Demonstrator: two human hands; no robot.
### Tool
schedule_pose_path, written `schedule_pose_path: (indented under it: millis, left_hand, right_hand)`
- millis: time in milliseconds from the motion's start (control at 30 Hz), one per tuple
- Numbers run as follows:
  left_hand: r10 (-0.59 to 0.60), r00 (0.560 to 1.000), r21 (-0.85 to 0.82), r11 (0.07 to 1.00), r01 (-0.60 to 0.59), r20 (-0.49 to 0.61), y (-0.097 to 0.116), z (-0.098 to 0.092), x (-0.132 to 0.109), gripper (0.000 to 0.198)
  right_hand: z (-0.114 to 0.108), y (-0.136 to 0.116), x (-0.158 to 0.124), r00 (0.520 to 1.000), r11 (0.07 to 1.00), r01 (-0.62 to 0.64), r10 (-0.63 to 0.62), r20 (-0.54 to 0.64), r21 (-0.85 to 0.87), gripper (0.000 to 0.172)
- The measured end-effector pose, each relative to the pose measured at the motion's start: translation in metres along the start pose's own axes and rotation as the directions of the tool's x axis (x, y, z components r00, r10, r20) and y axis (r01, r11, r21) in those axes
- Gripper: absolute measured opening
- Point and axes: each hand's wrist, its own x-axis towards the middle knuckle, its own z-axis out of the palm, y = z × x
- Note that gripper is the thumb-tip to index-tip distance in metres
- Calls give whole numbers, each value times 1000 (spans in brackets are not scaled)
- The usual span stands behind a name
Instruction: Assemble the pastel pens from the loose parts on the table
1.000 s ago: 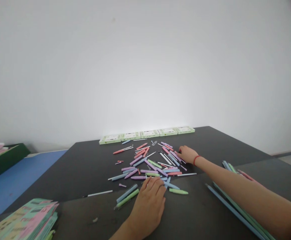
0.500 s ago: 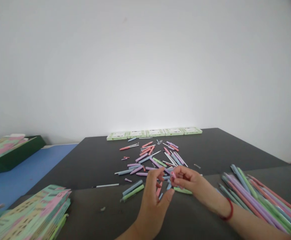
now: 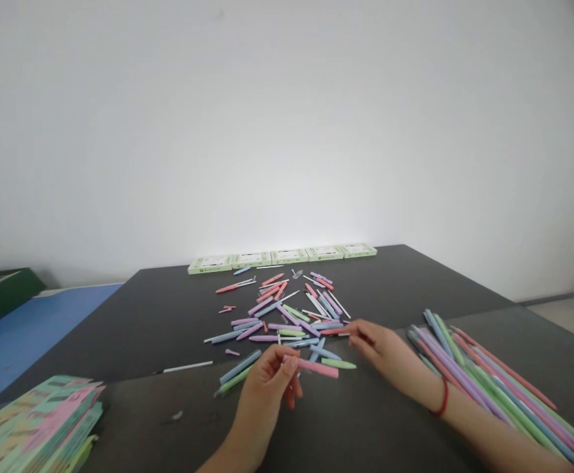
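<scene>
- L hand (image 3: 267, 381) low centre, fingers pinched on pink pen barrel (image 3: 316, 368); barrel sticks out rightward, just above dark worktop (image 3: 168, 315)
- R hand (image 3: 382, 348) beside it, fingertips closed on small pink piece (image 3: 338, 330) at edge of loose pen-parts pile (image 3: 287, 315)
- long pens (image 3: 484, 387) fanned right of R wrist; card stack (image 3: 35, 420) near-left
- green boxes (image 3: 281, 257) in row along far edge

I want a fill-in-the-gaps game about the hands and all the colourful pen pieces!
1. The left hand holds a pen barrel whose colour is ____.
2. The right hand has a red band around its ____.
3. The row of pale green boxes lies along the table's far edge, next to the ____.
4. The long pile of finished pens lies beside the ____ arm.

Missing words: pink; wrist; wall; right
</scene>
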Motion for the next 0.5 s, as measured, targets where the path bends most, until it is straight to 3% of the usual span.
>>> schedule_pose_path:
  millis: [133,233,500]
  left_hand:
    - [-122,986,-51,990,128,115,-11,7,-5,34]
    - [-162,976,-69,982,174,144,-22,11,-8,38]
    - [-146,980,22,989,144,133,-25,8,-10,38]
  right_hand:
    - [-26,47,21,996,969,-92,92,-8,-228,20]
    - [-27,64,30,994,947,-73,94,53,-312,15]
    - [-21,51,43,994,942,-61,88,66,-329,14]
